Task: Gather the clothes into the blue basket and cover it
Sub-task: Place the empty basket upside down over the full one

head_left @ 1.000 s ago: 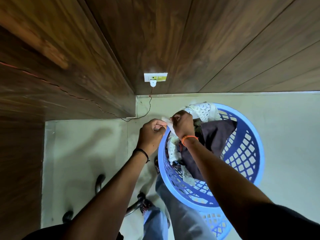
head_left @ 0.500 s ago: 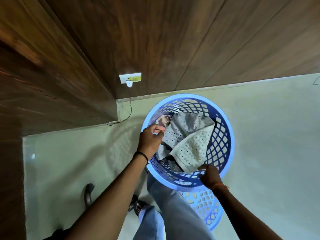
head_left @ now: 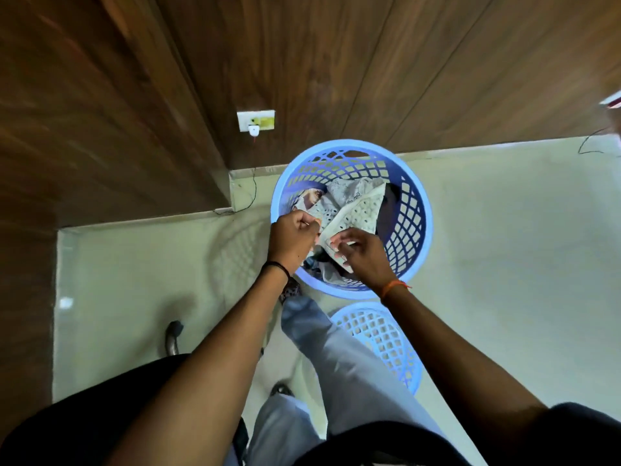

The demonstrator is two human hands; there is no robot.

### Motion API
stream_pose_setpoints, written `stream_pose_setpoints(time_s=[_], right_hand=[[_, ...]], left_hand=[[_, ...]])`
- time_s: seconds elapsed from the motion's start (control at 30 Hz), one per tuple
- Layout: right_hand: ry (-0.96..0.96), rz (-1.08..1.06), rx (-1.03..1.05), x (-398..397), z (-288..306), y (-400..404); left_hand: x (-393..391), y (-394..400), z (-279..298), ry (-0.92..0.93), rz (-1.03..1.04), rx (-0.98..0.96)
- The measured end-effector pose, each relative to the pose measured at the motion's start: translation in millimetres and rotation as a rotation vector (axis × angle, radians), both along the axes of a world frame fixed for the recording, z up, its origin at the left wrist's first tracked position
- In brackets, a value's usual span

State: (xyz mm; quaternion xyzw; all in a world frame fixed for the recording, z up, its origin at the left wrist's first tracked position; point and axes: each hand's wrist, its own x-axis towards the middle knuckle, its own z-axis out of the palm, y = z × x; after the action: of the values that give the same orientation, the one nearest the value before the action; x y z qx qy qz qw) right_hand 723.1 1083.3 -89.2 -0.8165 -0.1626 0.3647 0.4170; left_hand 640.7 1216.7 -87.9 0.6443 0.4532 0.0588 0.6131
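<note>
Your right hand (head_left: 361,253) has come back from the basket (head_left: 416,216) rim to pinch the white cloth (head_left: 356,213) beside your left hand (head_left: 292,242), both gripping it inside the basket, so clothes look gathered, lid (head_left: 379,338) on floor still to fit

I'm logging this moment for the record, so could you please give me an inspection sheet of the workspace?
Surface: pale floor, glossy.
Job's things: blue basket upright, holding white patterned cloth over dark clothes; blue lid on the floor beside it, basket uncovered.
Clutter: chair base at lower left.
Grippers: left hand and right hand both pinch the cloth's near edge.
Cables: thin wire runs from the wall socket to the floor.
Surroundings: wood-panelled walls.
</note>
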Motion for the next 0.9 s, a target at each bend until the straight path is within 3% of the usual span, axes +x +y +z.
stream_pose_setpoints(time_s=[0.3,0.47,0.67,0.8,0.9], right_hand=[[-0.091,0.080,0.180,-126,65,-108],[-0.008,0.061,0.143,-161,53,-187],[0.118,-0.002,-0.107,-171,-44,-262],[0.218,-0.090,-0.217,-178,-156,-324],[0.282,-0.109,-0.315,-176,-251,-363]], left_hand=[[-140,-113,53,-0.130,0.124,0.202],[-178,-178,46,0.001,0.097,0.145],[-192,-247,-33,0.200,-0.018,-0.060],[-192,-302,-149,0.401,-0.103,-0.151],[-185,-338,-238,0.534,-0.176,-0.097]])
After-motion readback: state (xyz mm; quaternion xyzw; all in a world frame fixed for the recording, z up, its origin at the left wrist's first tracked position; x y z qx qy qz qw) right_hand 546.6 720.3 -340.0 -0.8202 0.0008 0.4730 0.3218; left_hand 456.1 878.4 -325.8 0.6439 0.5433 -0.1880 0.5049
